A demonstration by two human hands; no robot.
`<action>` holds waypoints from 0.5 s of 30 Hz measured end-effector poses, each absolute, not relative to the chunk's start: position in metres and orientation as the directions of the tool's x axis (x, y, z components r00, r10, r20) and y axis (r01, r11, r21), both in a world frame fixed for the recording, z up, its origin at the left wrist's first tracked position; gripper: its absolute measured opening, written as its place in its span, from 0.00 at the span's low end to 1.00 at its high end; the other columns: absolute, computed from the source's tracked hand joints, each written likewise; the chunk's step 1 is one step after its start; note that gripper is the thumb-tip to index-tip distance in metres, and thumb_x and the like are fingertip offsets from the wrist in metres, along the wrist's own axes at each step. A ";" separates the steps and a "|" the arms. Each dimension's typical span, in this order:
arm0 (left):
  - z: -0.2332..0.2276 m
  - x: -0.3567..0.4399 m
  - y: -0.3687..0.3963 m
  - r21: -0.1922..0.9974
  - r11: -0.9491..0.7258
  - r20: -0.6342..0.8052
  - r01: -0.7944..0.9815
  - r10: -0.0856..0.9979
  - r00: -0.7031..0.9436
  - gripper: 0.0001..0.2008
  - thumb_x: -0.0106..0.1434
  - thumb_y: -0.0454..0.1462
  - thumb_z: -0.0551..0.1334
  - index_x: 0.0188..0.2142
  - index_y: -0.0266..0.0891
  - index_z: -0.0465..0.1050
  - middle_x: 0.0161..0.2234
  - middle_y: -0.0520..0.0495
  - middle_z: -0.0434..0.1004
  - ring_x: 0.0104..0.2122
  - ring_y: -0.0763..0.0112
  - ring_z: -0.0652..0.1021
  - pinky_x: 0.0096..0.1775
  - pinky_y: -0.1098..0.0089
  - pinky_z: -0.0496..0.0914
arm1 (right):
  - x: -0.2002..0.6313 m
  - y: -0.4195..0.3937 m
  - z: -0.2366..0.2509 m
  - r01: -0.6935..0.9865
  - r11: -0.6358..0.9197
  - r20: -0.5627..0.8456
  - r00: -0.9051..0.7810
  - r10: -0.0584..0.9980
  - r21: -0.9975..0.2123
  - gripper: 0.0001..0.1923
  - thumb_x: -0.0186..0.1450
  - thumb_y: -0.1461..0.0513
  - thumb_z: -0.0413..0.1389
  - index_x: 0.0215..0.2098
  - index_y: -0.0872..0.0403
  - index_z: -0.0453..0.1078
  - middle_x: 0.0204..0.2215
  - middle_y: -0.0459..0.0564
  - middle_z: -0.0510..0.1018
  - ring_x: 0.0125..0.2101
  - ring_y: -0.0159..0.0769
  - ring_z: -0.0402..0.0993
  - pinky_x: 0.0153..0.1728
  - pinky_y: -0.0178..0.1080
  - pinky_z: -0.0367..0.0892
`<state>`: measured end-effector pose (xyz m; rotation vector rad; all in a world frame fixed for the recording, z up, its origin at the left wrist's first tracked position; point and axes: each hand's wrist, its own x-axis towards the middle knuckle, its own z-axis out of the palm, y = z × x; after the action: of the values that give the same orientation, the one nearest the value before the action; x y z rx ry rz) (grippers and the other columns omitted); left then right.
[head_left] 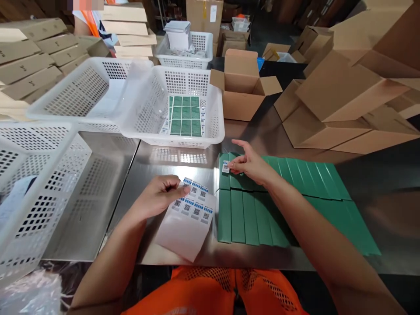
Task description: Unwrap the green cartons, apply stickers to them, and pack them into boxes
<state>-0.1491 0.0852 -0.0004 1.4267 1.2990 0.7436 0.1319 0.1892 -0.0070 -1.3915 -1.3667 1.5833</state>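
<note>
Sticker [225, 166], small and white with a printed code, sits pinched between the thumb and fingertips of your right hand [251, 164], right over the top end of a green box at the left of the upper row. The other fingers of that hand spread loosely above the row. Those green boxes [259, 218] lie flat, side by side, in two rows on the steel table [98, 183], running off to your right.

Your left hand [160, 196] is curled closed on the upper edge of a white backing sheet [188, 221], pinning it to the table just left of the boxes. Two rows of the same coded stickers remain across the top of the sheet, and its lower part is bare.

Beyond the sheet stands a white plastic basket [183, 109] with finished green boxes laid flat inside. More white baskets flank it to the left and behind. Open cardboard cartons [331, 100] pile up on the far right. A person in an orange vest [93, 22] stands at the far left corner.
</note>
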 end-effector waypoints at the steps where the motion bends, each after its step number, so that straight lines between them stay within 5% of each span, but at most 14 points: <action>1: -0.001 -0.148 0.086 0.935 0.128 -0.218 0.331 0.944 0.248 0.22 0.61 0.50 0.63 0.20 0.38 0.64 0.19 0.54 0.59 0.22 0.74 0.62 0.25 0.72 0.58 | 0.130 0.190 -0.008 0.185 -0.299 -0.337 -0.235 0.912 -0.936 0.40 0.51 0.66 0.69 0.58 0.49 0.58 0.20 0.37 0.76 0.21 0.34 0.74 0.24 0.36 0.70; 7: -0.003 -0.150 0.086 0.923 0.149 -0.253 0.354 0.930 0.268 0.23 0.62 0.52 0.62 0.21 0.38 0.64 0.21 0.54 0.58 0.24 0.74 0.62 0.26 0.72 0.57 | 0.124 0.194 -0.009 0.268 -0.340 -0.400 -0.212 0.892 -0.901 0.37 0.52 0.66 0.68 0.52 0.50 0.52 0.19 0.37 0.75 0.21 0.34 0.73 0.24 0.36 0.71; 10: -0.003 -0.149 0.087 0.924 0.149 -0.253 0.353 0.930 0.267 0.23 0.62 0.52 0.62 0.21 0.38 0.63 0.21 0.54 0.57 0.24 0.74 0.62 0.26 0.72 0.56 | 0.121 0.199 -0.009 0.449 -0.297 -0.403 -0.160 0.901 -0.842 0.36 0.51 0.65 0.69 0.50 0.49 0.53 0.20 0.37 0.74 0.22 0.37 0.73 0.24 0.38 0.70; 15: -0.006 -0.145 0.089 0.945 0.127 -0.200 0.301 0.953 0.227 0.23 0.62 0.51 0.63 0.20 0.38 0.62 0.21 0.54 0.57 0.24 0.74 0.61 0.27 0.71 0.56 | 0.120 0.187 -0.002 0.740 -0.091 -0.208 -0.067 0.976 -0.667 0.29 0.47 0.58 0.72 0.41 0.50 0.63 0.23 0.39 0.70 0.26 0.37 0.70 0.25 0.38 0.61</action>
<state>-0.1448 0.0886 -0.0059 1.3956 1.2878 0.7453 0.1197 0.1866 -0.0015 -1.8660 -1.8406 0.9415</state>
